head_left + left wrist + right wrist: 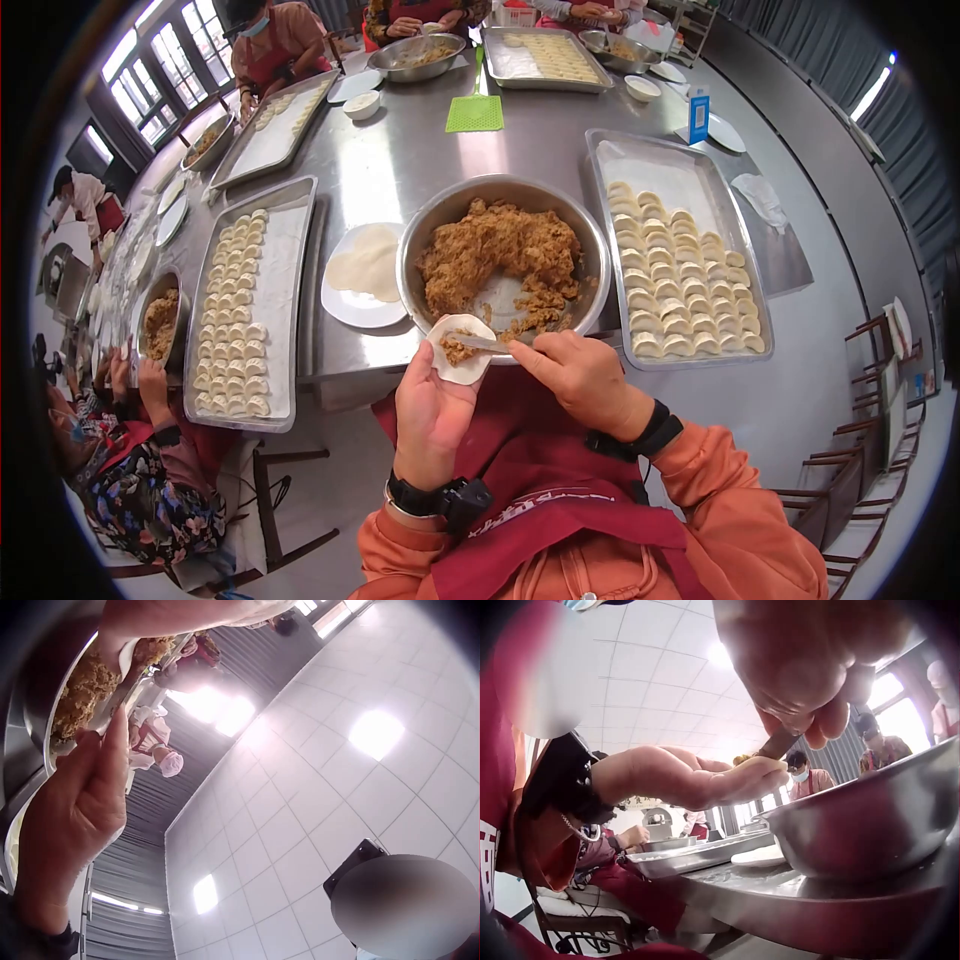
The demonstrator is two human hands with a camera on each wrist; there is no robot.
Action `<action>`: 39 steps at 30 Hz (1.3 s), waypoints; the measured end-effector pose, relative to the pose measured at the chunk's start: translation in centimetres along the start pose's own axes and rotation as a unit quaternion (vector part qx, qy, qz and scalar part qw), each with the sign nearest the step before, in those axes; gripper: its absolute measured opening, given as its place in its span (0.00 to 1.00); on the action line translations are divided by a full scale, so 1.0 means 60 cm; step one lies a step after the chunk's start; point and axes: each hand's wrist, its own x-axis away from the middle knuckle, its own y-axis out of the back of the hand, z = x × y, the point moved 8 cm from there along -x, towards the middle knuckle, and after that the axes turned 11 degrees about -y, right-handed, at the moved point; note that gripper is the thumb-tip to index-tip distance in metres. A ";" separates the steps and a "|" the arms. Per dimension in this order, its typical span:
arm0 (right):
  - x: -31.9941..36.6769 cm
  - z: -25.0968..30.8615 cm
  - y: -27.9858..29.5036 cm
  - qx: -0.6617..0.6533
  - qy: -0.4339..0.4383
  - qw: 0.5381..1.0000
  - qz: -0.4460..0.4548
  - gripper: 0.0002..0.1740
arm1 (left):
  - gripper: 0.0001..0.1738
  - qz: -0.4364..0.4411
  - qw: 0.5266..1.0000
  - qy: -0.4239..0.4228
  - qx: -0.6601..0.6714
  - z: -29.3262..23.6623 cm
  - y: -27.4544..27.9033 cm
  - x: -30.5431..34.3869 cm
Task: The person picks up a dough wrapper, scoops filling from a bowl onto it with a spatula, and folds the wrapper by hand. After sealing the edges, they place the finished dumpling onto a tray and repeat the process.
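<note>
My left hand (435, 412) holds a round dumpling wrapper (463, 325) up at the near rim of a steel bowl (596, 250). Brown minced filling (456, 352) lies in the middle of the wrapper. With my right hand (592, 382) I grip a flat spatula (484, 343), its blade against that filling. In the right wrist view the spatula blade (778, 744) slants down onto the wrapper over the left fingers. A big mound of filling (500, 245) fills the bowl's far side, with the bottom showing near me. Stacked wrappers (365, 262) lie on a white plate (362, 317) left of the bowl.
Trays of folded dumplings stand on either side, a right tray (690, 165) and a left tray (285, 260). Across the steel table (540, 150) lie a green fly swatter (475, 113), a small white bowl (362, 106) and a blue sign (698, 117). Other people work around it.
</note>
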 end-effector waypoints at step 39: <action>0.002 -0.079 0.021 -0.204 -0.159 0.960 0.108 0.08 | 0.20 0.073 0.994 0.056 -0.063 0.037 -0.004 0.035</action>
